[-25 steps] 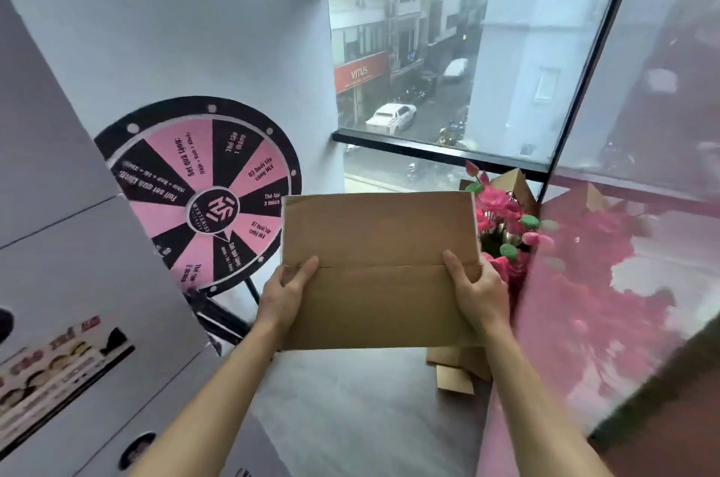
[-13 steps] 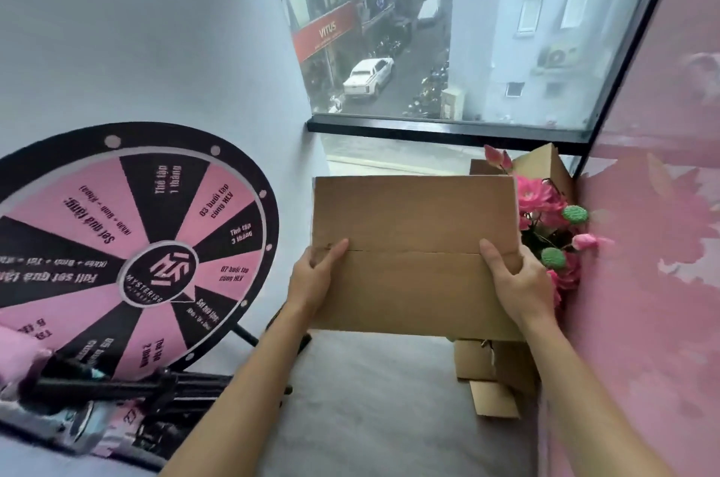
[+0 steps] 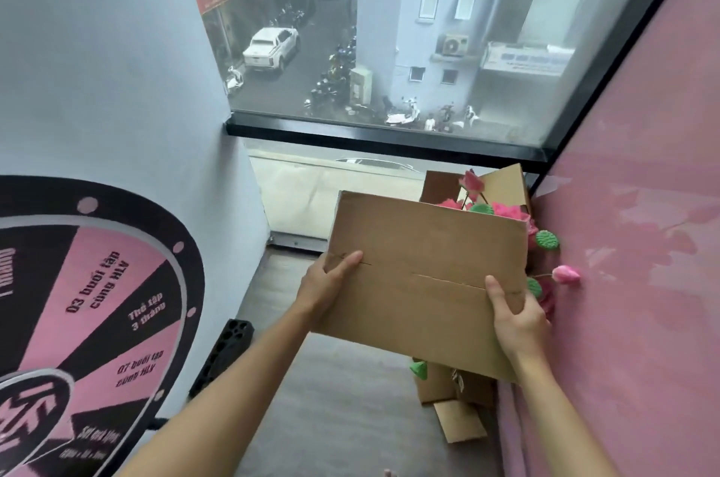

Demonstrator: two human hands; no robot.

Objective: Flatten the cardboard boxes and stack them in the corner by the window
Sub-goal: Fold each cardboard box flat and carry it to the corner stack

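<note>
A flattened brown cardboard box [image 3: 424, 262] hangs in the air in front of me, tilted a little down to the right. My left hand [image 3: 325, 287] grips its left edge with the thumb on top. My right hand [image 3: 516, 320] grips its lower right edge the same way. Behind it, in the corner under the window [image 3: 389, 48], stands an open cardboard box [image 3: 502, 184] with pink artificial flowers [image 3: 506, 209] in it. The held cardboard hides most of that box.
A pink and black prize wheel [image 3: 97, 320] leans against the grey wall on the left. A black perforated block [image 3: 224, 352] lies by its base. The pink wall [image 3: 631, 281] runs along the right. Cardboard flaps [image 3: 459, 420] lie on the grey floor [image 3: 343, 418].
The view has moved closer to the window corner and looks further down. Both hands have carried the flat cardboard forward and to the right, over the flower box.
</note>
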